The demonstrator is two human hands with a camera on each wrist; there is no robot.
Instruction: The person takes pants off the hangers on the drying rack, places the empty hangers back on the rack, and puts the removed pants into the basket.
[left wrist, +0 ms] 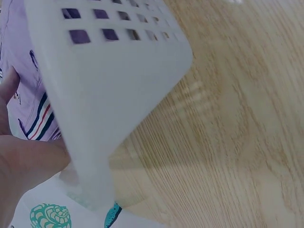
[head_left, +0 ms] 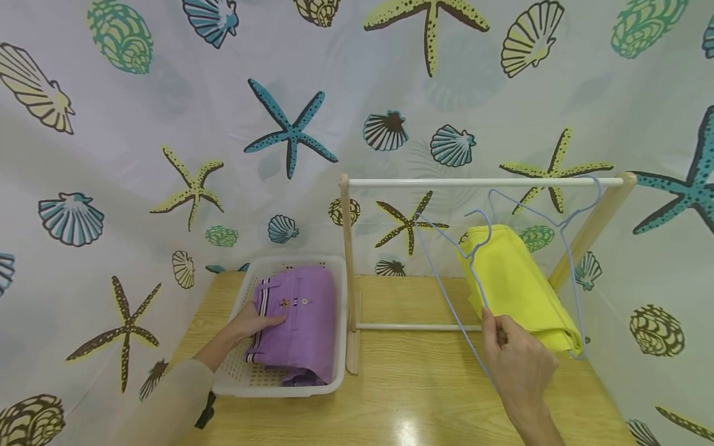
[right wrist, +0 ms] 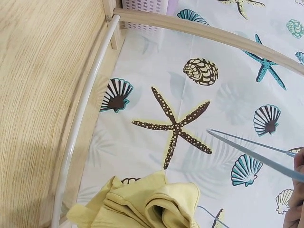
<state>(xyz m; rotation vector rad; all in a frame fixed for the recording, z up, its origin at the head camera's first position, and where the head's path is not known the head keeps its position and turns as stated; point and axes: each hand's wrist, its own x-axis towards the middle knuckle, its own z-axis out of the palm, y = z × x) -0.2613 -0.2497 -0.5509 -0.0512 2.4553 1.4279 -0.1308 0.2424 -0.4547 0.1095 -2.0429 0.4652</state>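
Wooden tabletop (head_left: 435,390); white basket (head_left: 279,391) holding purple garment (head_left: 315,316), left fingers (head_left: 272,321) gripping it.

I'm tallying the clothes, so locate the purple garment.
In the head view, the purple garment lies at left inside the white basket, just left of the rack, with the left hand gripping its edge.

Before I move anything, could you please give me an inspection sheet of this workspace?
Surface: wood-grain table, glare near the front.
Job's things: purple cloth in the basket; yellow cloth on a hanger hooked over the rail.
Clutter: dark item near the basket, unclear what.
Hands: left hand grips the purple cloth; right hand holds a second hanger.
Cables: nothing seen.
Surroundings: white sheet printed with shells and starfish.
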